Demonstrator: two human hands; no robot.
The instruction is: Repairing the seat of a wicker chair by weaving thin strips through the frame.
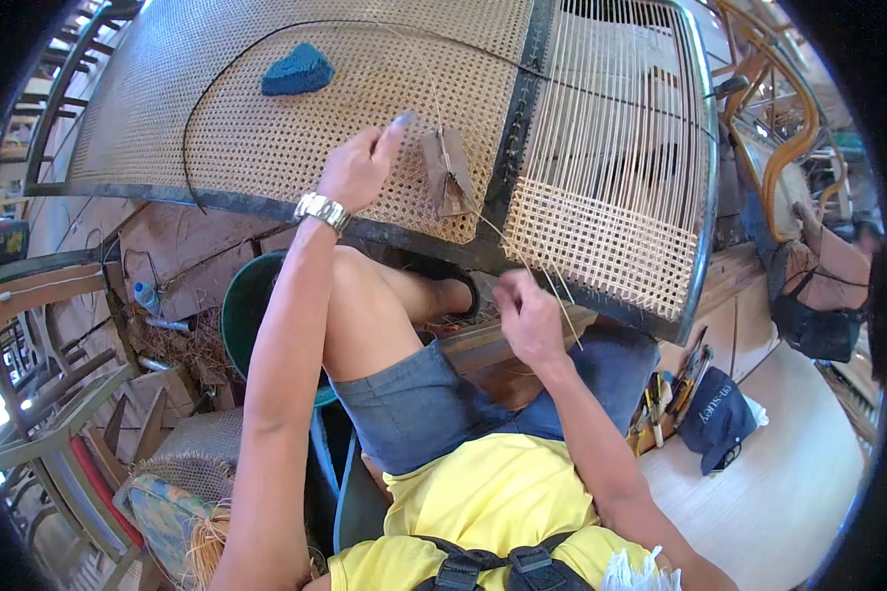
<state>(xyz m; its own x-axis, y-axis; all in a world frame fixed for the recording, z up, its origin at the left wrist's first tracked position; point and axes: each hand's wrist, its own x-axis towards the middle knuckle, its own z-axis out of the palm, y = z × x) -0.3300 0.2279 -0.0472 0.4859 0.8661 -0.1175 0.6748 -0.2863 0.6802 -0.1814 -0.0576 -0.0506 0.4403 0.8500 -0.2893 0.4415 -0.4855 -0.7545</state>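
A large dark metal frame [698, 177] with woven cane lies across my lap, its left part fully woven [266, 128], its right part [611, 167] half woven with open vertical strands. My left hand [360, 167], a metal watch on its wrist, rests on the woven cane with the forefinger stretched toward a small brown tag [445, 169]. Below the frame's near edge, my right hand [527, 315] pinches thin cane strands [552, 281] that run up to the tag. A blue sponge [298, 71] lies on the weave at the far left.
A green tub [246, 305] stands under my left knee. Pliers and other tools [675, 389] and a dark blue cap [719, 419] lie on the wooden platform [779, 492] at right. Rattan chairs [769, 118] stand at far right, wooden chair frames [39, 414] and cane scraps at left.
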